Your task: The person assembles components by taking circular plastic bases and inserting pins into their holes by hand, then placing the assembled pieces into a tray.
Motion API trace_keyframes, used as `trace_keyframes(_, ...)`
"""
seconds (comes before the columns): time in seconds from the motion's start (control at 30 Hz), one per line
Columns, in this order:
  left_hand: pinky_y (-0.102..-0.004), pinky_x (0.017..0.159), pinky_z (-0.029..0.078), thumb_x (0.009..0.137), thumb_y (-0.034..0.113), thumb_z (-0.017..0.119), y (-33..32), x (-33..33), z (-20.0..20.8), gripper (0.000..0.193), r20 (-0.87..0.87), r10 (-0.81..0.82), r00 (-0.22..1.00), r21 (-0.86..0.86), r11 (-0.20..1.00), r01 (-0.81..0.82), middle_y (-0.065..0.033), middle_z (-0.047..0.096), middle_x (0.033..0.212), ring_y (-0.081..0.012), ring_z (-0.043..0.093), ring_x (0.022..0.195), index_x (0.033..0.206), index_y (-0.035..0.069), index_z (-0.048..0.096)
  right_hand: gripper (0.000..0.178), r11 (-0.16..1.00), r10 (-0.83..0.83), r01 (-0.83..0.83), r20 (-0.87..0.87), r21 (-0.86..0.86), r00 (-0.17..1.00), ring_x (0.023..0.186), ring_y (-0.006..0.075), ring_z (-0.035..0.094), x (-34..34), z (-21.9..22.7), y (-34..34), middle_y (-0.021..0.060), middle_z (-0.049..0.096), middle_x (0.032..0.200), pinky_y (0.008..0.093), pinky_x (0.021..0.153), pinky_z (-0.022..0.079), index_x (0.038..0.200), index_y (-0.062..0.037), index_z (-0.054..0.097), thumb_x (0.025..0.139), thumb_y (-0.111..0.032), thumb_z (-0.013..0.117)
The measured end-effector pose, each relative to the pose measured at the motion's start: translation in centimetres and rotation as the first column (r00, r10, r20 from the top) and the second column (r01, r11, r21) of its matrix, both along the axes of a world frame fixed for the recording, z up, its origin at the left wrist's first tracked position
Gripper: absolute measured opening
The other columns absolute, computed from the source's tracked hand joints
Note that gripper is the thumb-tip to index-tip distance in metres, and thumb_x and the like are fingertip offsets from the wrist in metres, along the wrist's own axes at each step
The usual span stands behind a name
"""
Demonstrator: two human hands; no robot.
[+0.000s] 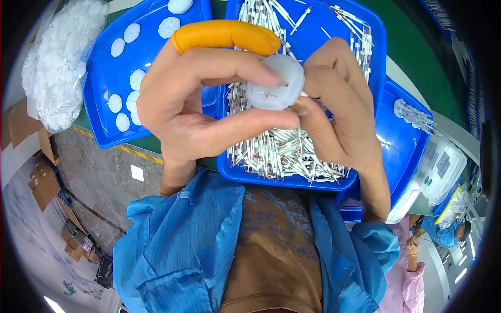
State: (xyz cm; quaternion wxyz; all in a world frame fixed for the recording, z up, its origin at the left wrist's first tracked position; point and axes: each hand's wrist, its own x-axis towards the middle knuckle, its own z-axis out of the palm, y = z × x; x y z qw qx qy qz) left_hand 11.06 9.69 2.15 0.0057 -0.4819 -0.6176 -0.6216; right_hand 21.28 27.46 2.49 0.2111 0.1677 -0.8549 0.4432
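Note:
My left hand [177, 104] grips a round, translucent white plastic cap [275, 98] between thumb and fingers, above a blue tray. A yellow-orange finger cot [224, 36] covers one of its fingers. Small red marks show inside the cap. At the cap's right side, my right hand [342, 99] is closed in a pinch on a thin white stick [304, 94], of which only a short end shows. Whether the stick passes into the cap is hidden. Below both hands, many thin white sticks with dark reddish ends [282, 154] lie heaped in the tray [383, 47].
A blue tray [96, 99] at the left holds several white round pieces [137, 80]. Beside it lies a clear bag of white pieces [65, 68]. In another blue tray [394, 146] at the right is a white cluster [412, 115]. A person in pink [399, 276] is at the lower right.

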Motion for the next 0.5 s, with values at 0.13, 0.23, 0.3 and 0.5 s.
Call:
trace_keyframes(0.13, -0.0372, 0.08, 0.056, 0.056, 0.01, 0.09, 0.0, -0.1, 0.1, 0.042, 0.019, -0.009, 1.0, -0.032, 0.999, 0.009, -0.0188, 0.064, 0.095, -0.0269, 0.066, 0.088, 0.087, -0.002, 0.064, 0.016, 0.999, -0.014, 0.013, 0.034, 0.035, 0.999, 0.073, 0.0206, 0.046, 0.1, 0.2, 0.3, 0.0095, 0.049, 0.083, 0.0296, 0.061, 0.036, 0.095, 0.0012, 0.06, 0.081, -0.005, 0.061)
trace_keyframes(0.23, -0.0357, 0.074, 0.058, 0.056, 0.007, 0.089, 0.4, -0.4, -0.3, 0.04, -0.148, 0.013, 0.989, 0.016, 1.0, -0.011, -0.0198, 0.064, 0.095, -0.0273, 0.067, 0.085, 0.088, 0.0, 0.067, 0.015, 0.975, 0.088, -0.034, 0.237, -0.221, 0.967, 0.075, 0.0187, 0.047, 0.2, 1.2, 0.4, 0.0088, 0.051, 0.084, 0.0295, 0.063, 0.037, 0.095, 0.0016, 0.059, 0.081, -0.004, 0.056)
trace_keyframes(0.3, -0.0343, 0.073, 0.058, 0.056, 0.008, 0.089, 0.5, -0.1, -0.3, 0.037, -0.218, 0.006, 0.976, -0.003, 1.0, -0.007, -0.0201, 0.063, 0.094, -0.028, 0.068, 0.084, 0.087, 0.002, 0.068, 0.017, 0.89, 0.13, 0.067, 0.391, -0.451, 0.911, 0.068, 0.012, 0.053, 0.7, 1.3, -0.4, 0.008, 0.059, 0.079, 0.0267, 0.059, 0.04, 0.093, 0.003, 0.062, 0.09, -0.011, 0.052)
trace_keyframes(0.5, -0.0248, 0.067, 0.055, 0.057, 0.011, 0.089, -0.1, 0.0, -0.7, 0.028, -0.08, -0.121, 0.989, -0.117, 0.987, 0.111, -0.014, 0.066, 0.093, -0.019, 0.066, 0.074, 0.08, 0.006, 0.073, 0.025, 0.93, -0.204, 0.355, 0.673, -0.093, 0.71, 0.043, 0.0164, 0.055, 0.2, 1.4, -0.4, 0.0091, 0.062, 0.058, 0.029, 0.041, 0.04, 0.081, 0.0037, 0.067, 0.091, -0.018, 0.062)
